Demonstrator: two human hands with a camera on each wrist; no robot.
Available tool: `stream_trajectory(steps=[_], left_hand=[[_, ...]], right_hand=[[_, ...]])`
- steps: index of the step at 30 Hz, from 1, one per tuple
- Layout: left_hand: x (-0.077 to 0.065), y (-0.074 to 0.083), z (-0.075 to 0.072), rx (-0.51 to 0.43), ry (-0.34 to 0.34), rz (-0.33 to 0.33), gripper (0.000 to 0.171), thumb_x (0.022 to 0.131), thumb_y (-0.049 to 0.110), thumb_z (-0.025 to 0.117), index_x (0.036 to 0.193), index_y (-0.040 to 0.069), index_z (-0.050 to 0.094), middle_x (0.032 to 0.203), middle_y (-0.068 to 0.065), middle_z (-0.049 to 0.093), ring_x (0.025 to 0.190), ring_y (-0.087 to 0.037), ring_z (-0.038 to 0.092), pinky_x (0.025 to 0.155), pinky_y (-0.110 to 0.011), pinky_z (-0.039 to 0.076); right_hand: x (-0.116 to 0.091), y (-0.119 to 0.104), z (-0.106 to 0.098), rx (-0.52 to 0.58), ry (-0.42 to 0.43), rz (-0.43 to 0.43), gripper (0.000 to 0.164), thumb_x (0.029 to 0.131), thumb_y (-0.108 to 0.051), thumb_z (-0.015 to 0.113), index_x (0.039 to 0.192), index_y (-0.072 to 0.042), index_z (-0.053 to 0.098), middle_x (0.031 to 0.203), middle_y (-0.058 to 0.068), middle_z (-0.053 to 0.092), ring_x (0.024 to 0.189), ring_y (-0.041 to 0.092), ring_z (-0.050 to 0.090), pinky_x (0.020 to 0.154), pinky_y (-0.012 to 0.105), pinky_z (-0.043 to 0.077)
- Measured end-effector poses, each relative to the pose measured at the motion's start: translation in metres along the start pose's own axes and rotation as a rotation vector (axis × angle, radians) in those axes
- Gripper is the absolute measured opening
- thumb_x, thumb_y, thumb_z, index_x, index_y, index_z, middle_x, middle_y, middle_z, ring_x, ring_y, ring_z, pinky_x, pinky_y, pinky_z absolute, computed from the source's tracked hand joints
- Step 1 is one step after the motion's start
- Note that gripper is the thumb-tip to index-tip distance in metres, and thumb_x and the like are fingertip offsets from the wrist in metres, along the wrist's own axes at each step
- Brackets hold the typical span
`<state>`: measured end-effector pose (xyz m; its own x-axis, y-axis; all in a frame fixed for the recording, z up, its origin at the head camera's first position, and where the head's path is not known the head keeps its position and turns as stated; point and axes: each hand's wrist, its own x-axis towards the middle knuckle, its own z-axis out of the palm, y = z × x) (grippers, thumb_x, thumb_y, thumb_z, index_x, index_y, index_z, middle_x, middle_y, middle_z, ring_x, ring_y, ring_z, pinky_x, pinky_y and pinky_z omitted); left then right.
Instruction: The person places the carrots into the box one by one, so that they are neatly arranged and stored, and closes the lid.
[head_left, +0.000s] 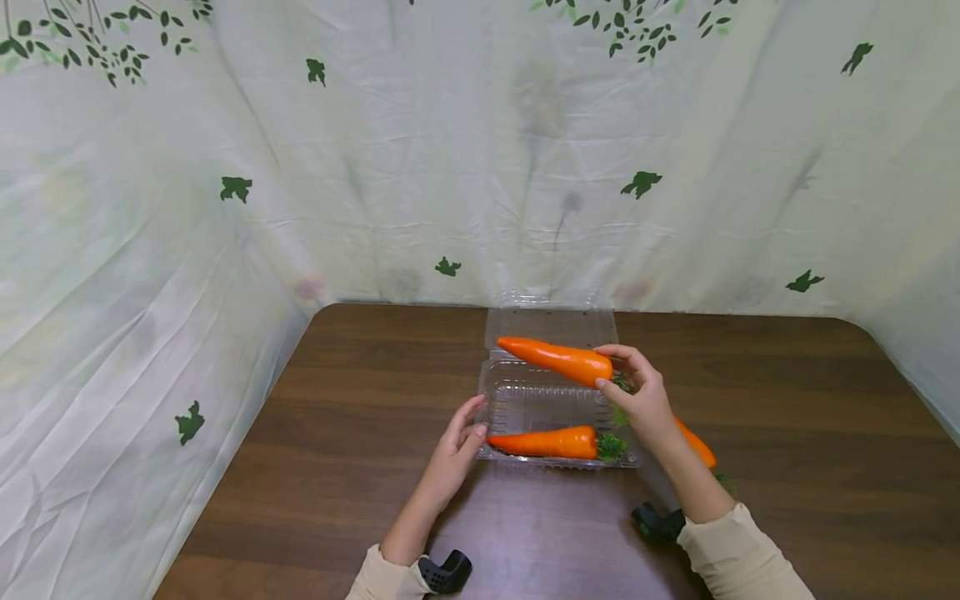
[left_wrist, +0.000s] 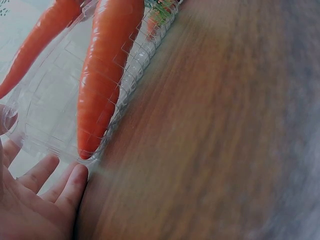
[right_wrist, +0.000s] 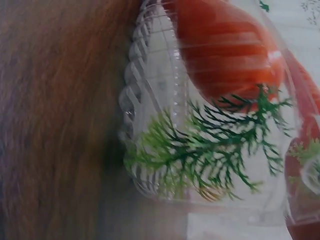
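A clear plastic clamshell container lies with its lid folded back. One orange carrot with green leaves rests along its near side, tip to the left. Above the container my right hand pinches a second carrot by its thick end, thumb below and fingers over the top; its tip points left. My left hand rests against the container's left end with extended fingers, also visible as the hand in the left wrist view. The right wrist view shows leaves through the plastic; the right hand's fingers are mostly hidden there.
A third carrot lies on the brown wooden table right of the container, partly behind the right forearm. A white curtain with leaf prints hangs behind the table. Black wrist devices are strapped to both wrists.
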<state>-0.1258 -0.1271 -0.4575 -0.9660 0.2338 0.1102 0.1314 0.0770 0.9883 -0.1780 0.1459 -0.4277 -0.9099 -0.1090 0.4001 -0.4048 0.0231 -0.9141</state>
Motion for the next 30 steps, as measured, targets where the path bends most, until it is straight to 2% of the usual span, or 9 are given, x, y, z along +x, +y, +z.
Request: stream_trajectory(steps=[5,11,15,24,30], left_hand=[[0.000,0.000,0.000,0.006,0.002,-0.003,0.045,0.094,0.005,0.043,0.137,0.001,0.029,0.137,-0.024,0.030,0.114,-0.040,0.043,0.093,-0.049,0.034],[-0.001,0.001,0.000,0.003,-0.004,0.000,0.046,0.094,0.006,0.043,0.137,-0.001,0.028,0.137,-0.024,0.030,0.115,-0.041,0.042,0.093,-0.050,0.033],[-0.001,0.002,0.000,0.000,-0.006,0.003,0.046,0.094,0.006,0.043,0.137,-0.001,0.028,0.138,-0.024,0.029,0.115,-0.041,0.041,0.094,-0.050,0.032],[0.000,0.001,0.000,-0.004,-0.012,0.007,0.046,0.094,0.004,0.042,0.137,-0.001,0.027,0.138,-0.025,0.028,0.115,-0.042,0.041,0.094,-0.050,0.031],[0.000,0.001,0.000,-0.009,-0.007,0.016,0.045,0.094,0.003,0.042,0.136,-0.001,0.028,0.137,-0.025,0.030,0.115,-0.042,0.041,0.094,-0.050,0.031]], right_hand=[[0.003,0.002,0.005,-0.008,-0.057,0.035,0.037,0.083,0.005,0.059,0.119,0.001,0.050,0.114,0.012,0.053,0.097,0.017,0.050,0.077,0.028,0.040],[0.003,-0.010,0.011,-0.054,-0.140,0.057,0.035,0.082,0.008,0.057,0.116,0.006,0.049,0.114,0.019,0.051,0.097,0.016,0.051,0.078,0.028,0.041],[0.003,-0.013,0.011,-0.085,-0.175,0.077,0.034,0.082,0.007,0.057,0.115,0.006,0.049,0.114,0.019,0.051,0.097,0.018,0.051,0.078,0.029,0.042],[0.000,-0.013,0.007,-0.120,-0.239,0.029,0.035,0.081,0.007,0.059,0.114,0.008,0.049,0.113,0.021,0.051,0.099,0.020,0.050,0.081,0.025,0.041],[-0.002,-0.014,0.005,-0.155,-0.272,0.019,0.035,0.081,0.007,0.059,0.114,0.007,0.050,0.112,0.021,0.051,0.097,0.020,0.050,0.080,0.026,0.041]])
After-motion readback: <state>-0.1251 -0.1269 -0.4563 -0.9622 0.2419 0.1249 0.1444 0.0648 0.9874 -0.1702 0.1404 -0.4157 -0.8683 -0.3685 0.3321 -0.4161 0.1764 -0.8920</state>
